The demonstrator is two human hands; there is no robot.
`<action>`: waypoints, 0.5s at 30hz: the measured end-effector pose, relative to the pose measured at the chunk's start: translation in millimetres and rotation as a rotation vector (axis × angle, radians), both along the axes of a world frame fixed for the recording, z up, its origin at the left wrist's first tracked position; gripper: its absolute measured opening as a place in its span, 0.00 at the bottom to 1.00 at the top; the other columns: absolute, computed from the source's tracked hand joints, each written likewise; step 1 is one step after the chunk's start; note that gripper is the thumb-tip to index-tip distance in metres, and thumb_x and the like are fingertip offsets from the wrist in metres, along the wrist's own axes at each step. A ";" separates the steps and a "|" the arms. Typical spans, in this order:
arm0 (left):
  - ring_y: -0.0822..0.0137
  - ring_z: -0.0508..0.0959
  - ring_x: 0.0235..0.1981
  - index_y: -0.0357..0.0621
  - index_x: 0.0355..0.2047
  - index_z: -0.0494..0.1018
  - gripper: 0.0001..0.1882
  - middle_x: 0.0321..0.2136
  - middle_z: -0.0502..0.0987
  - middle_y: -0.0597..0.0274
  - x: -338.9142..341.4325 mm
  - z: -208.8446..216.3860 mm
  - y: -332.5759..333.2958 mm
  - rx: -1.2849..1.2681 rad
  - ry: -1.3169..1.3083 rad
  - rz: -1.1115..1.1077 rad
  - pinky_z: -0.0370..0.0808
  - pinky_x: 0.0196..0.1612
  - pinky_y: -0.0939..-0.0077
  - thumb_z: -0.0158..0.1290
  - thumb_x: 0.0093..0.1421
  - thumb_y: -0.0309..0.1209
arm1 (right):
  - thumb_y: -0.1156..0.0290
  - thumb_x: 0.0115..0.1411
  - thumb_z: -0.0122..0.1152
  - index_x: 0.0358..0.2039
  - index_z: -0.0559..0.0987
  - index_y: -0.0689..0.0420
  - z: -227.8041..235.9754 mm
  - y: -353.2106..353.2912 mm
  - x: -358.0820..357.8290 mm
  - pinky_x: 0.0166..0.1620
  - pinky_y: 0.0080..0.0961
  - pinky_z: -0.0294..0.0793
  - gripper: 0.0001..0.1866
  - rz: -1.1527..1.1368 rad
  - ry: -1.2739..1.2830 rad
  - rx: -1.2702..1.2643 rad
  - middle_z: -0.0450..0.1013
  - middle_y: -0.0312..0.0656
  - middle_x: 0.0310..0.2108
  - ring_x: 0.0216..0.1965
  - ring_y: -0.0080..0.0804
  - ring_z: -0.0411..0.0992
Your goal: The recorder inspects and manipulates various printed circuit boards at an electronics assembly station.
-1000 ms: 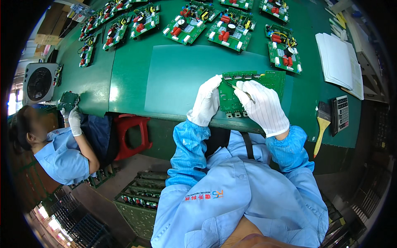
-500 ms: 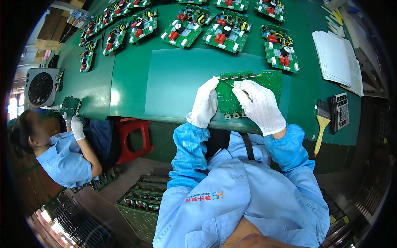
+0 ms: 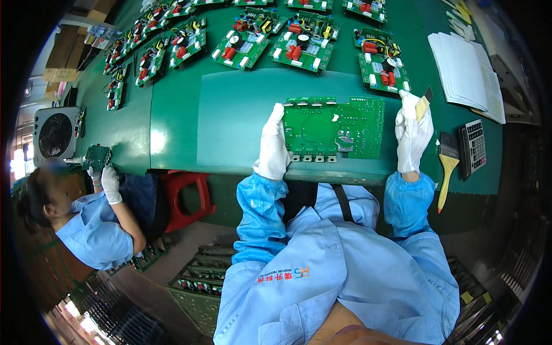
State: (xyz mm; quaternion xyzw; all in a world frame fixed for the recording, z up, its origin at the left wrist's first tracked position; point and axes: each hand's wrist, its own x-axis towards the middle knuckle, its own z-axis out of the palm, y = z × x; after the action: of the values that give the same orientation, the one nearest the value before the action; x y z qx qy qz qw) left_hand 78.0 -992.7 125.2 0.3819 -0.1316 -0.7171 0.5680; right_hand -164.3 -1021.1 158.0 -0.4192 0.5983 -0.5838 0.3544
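Note:
A green circuit board (image 3: 316, 129) is at the near edge of the table, its solder side up, with metal-tabbed components along two edges. My white-gloved left hand (image 3: 272, 146) grips the board's left edge. Apart from the board, on its right side, is my gloved right hand (image 3: 413, 133). Its fingers are closed around a small tool (image 3: 423, 108) with a pale yellow grip and a dark, flat, blade-like end pointing up. The tool's exact kind is unclear. A small white patch shows on the board's upper middle.
Several assembled circuit boards (image 3: 241, 49) line the far side. To the right lie papers (image 3: 460, 72), a yellow-handled brush (image 3: 447, 172) and a calculator (image 3: 472, 150). A co-worker (image 3: 95, 227) holds another board at left, near a fan (image 3: 56, 137) and red stool (image 3: 190, 198).
My right hand has moved right, off the board, carrying the tool, whose blade-like end now points up. The left hand has shifted slightly left with the board, whose face is now uncovered.

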 end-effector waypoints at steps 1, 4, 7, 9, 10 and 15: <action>0.66 0.74 0.49 0.38 0.54 0.67 0.25 0.50 0.73 0.57 0.2 1.1 0.0 -0.019 0.005 0.002 0.70 0.54 0.70 0.38 0.70 0.46 | 0.59 0.66 0.55 0.45 0.77 0.60 -4.5 -0.1 -1.7 0.16 0.12 0.45 0.18 0.017 -0.032 0.095 0.61 0.26 0.18 0.15 0.09 0.52; 0.66 0.73 0.50 0.38 0.55 0.66 0.26 0.51 0.72 0.58 -1.2 -3.1 -2.7 -0.020 -0.019 0.037 0.70 0.55 0.70 0.38 0.70 0.47 | 0.55 0.67 0.51 0.46 0.77 0.60 -17.2 2.2 -6.6 0.20 0.10 0.56 0.20 0.322 -0.014 0.279 0.67 0.29 0.22 0.19 0.11 0.60; 0.64 0.73 0.51 0.39 0.57 0.64 0.27 0.53 0.71 0.57 -0.6 -4.9 -2.4 -0.028 -0.012 0.021 0.70 0.55 0.68 0.38 0.69 0.49 | 0.57 0.66 0.52 0.50 0.73 0.62 -42.2 1.4 -1.5 0.36 0.11 0.68 0.22 0.316 -0.038 0.059 0.73 0.41 0.38 0.37 0.14 0.70; 0.63 0.73 0.51 0.41 0.57 0.64 0.28 0.52 0.71 0.57 1.5 -3.7 -2.4 -0.003 0.005 -0.009 0.71 0.55 0.65 0.40 0.68 0.50 | 0.57 0.66 0.53 0.48 0.74 0.62 -37.1 -1.0 -6.4 0.24 0.11 0.57 0.20 0.384 -0.153 0.137 0.71 0.33 0.29 0.23 0.12 0.61; 0.63 0.73 0.51 0.41 0.57 0.64 0.27 0.52 0.71 0.57 2.3 -4.9 -2.4 0.000 0.011 -0.006 0.71 0.54 0.65 0.41 0.68 0.50 | 0.57 0.65 0.53 0.48 0.73 0.62 -35.6 -1.6 -9.3 0.21 0.11 0.56 0.20 0.425 -0.189 0.171 0.70 0.32 0.27 0.19 0.12 0.60; 0.63 0.73 0.50 0.41 0.54 0.67 0.24 0.50 0.73 0.58 1.9 -5.5 -2.5 -0.027 0.040 0.027 0.70 0.54 0.67 0.45 0.67 0.46 | 0.58 0.63 0.55 0.47 0.73 0.61 -28.8 -0.8 -15.9 0.17 0.12 0.52 0.20 0.513 -0.262 0.247 0.69 0.31 0.23 0.14 0.12 0.58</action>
State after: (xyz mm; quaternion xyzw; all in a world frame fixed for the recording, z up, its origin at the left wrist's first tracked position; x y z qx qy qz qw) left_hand 79.9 -995.2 119.7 0.3618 -0.1248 -0.7150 0.5850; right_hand -180.2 -1021.8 129.2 -0.4313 0.4885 -0.4474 0.6125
